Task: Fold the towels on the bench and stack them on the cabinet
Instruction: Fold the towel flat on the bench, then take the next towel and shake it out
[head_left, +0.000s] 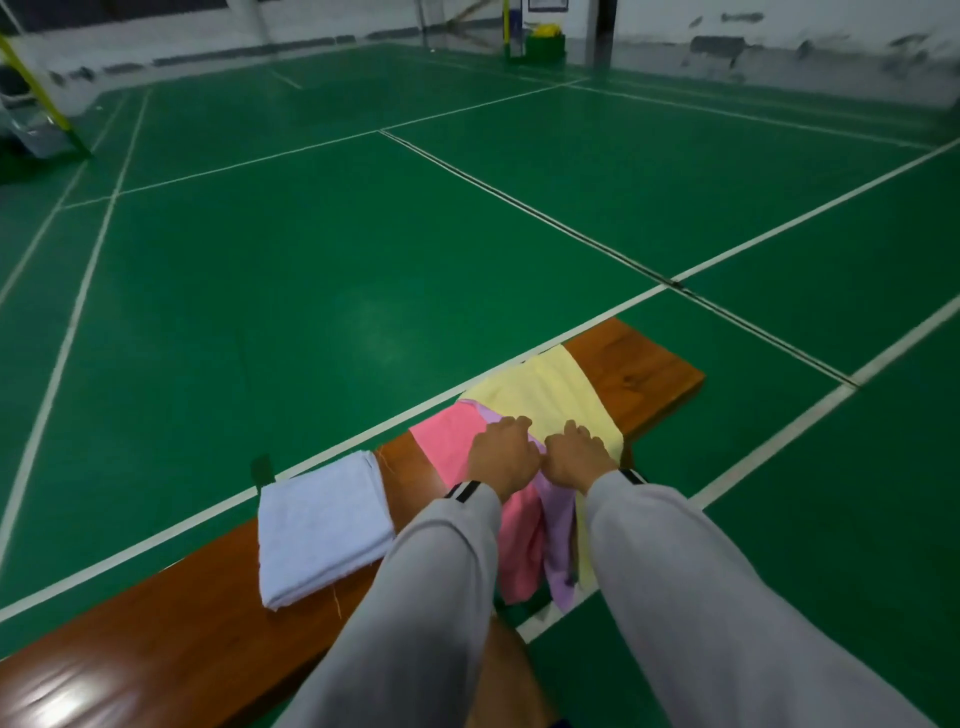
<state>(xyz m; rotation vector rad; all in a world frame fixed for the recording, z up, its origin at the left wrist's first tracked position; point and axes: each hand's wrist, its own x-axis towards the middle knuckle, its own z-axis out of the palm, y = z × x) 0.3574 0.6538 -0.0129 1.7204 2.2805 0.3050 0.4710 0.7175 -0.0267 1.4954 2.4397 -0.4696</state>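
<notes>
1. While the grey sleeves (447, 571) are reaching out over the bench (156, 639), the left hand (501, 457) and right hand (579, 460) are working side by side, fingers curling down and apparently pinching the lilac towel (558, 525) at its top edge.
2. Just left of them a white towel (322, 530) is sitting folded on the wood. That looks like one fold done, though the cabinet is not showing from where I'm standing.
3. A pink towel (447, 436), the lilac one and a yellow towel (550, 389) are lying overlapped and unfolded, so I'd judge three folds and all the stacking are waiting.
4. Their near ends are hanging off the bench's near edge, and the yellow one is reaching its far edge; the narrow plank is giving little folding room.
5. Beyond, the green court floor (363, 234) is spreading wide open.
</notes>
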